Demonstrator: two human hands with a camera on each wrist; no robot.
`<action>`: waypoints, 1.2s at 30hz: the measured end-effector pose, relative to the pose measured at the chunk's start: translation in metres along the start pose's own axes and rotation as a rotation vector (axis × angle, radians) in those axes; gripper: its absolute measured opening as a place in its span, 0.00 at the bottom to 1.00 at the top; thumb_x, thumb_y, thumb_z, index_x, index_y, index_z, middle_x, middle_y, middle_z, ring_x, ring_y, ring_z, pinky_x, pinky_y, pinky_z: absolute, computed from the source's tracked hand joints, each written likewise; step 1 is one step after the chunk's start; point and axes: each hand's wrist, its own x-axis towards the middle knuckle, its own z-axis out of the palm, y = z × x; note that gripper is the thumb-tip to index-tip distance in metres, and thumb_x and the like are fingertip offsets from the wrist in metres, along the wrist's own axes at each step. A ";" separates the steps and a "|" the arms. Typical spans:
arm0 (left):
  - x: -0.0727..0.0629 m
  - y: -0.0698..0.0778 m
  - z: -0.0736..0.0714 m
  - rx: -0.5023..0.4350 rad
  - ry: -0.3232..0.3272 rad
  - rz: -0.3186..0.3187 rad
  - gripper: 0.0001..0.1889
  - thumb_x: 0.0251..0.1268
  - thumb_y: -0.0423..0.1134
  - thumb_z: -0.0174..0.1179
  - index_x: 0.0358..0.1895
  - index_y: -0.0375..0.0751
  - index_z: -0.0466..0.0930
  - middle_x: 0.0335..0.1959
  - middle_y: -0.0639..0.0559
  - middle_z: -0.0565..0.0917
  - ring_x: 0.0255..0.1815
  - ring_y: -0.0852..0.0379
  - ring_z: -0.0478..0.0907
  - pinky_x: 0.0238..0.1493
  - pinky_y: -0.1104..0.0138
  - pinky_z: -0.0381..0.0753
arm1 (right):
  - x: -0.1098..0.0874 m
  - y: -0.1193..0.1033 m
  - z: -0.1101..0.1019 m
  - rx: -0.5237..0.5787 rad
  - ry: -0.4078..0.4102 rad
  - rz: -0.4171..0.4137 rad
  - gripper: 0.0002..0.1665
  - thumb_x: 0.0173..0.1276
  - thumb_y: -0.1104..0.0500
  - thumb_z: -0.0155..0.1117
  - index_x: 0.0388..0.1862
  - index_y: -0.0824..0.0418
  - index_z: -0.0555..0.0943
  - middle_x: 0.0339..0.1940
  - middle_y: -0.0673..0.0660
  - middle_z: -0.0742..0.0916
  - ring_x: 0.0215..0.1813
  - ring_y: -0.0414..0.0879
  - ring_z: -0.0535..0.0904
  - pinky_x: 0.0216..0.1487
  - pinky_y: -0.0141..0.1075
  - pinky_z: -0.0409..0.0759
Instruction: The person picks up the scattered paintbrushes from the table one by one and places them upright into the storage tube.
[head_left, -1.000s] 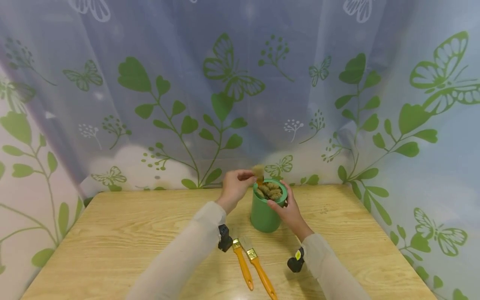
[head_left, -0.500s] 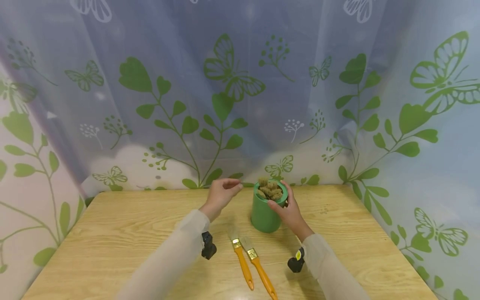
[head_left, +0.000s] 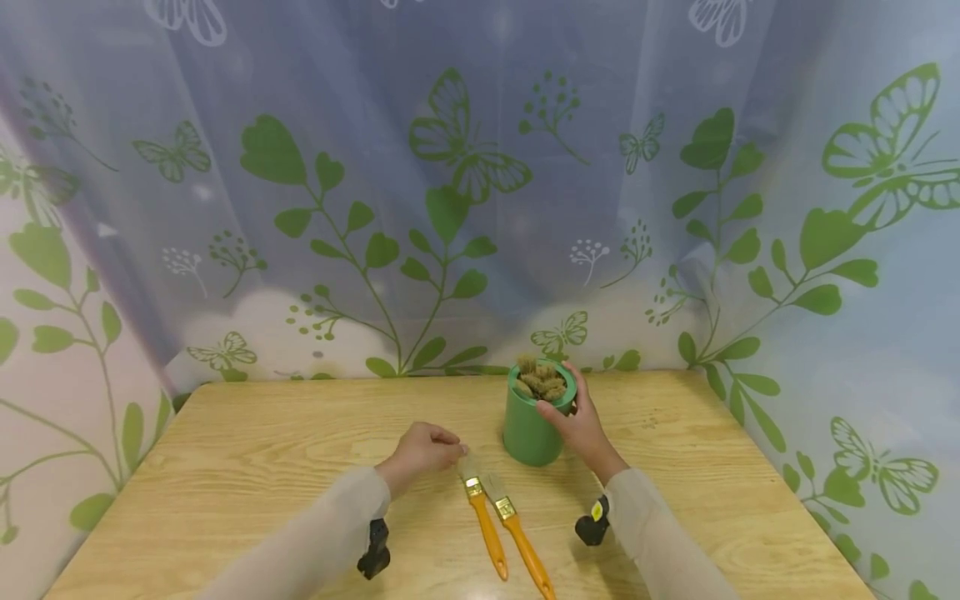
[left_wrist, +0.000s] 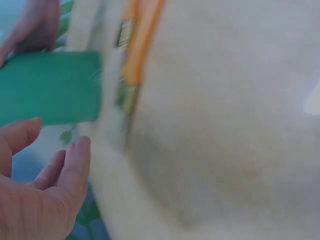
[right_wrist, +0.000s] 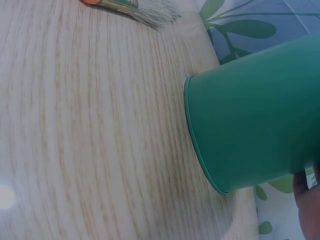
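Observation:
My right hand [head_left: 583,427] holds a green can [head_left: 529,429] near its rim, thumb in front and fingers round the far side. The can stands upright on the table, and several tan bristle tufts [head_left: 542,383] fill its mouth. Just left of the bristle end of a paintbrush [head_left: 487,532] is my left hand [head_left: 422,454]. In the left wrist view its thumb and fingers [left_wrist: 75,165] are loosely bent and apart, with nothing between them. A second orange-handled paintbrush [head_left: 527,547] lies alongside the first, both pointing away from me.
The wooden table [head_left: 285,450] ends at the back against a curtain [head_left: 360,250] printed with leaves and butterflies. Black cameras are strapped to both wrists, such as the left wrist camera [head_left: 374,550].
My left hand let a paintbrush go bristles-up into the can, then came back left and down beside the paintbrushes on the table. My right hand and the can stayed put.

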 end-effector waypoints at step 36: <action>0.002 -0.030 0.038 0.284 0.030 -0.027 0.13 0.42 0.31 0.69 0.25 0.35 0.70 0.14 0.45 0.79 0.12 0.56 0.78 0.17 0.68 0.81 | 0.012 0.026 -0.001 -0.011 0.038 -0.024 0.47 0.69 0.51 0.60 0.77 0.38 0.43 0.75 0.60 0.57 0.72 0.61 0.59 0.66 0.60 0.65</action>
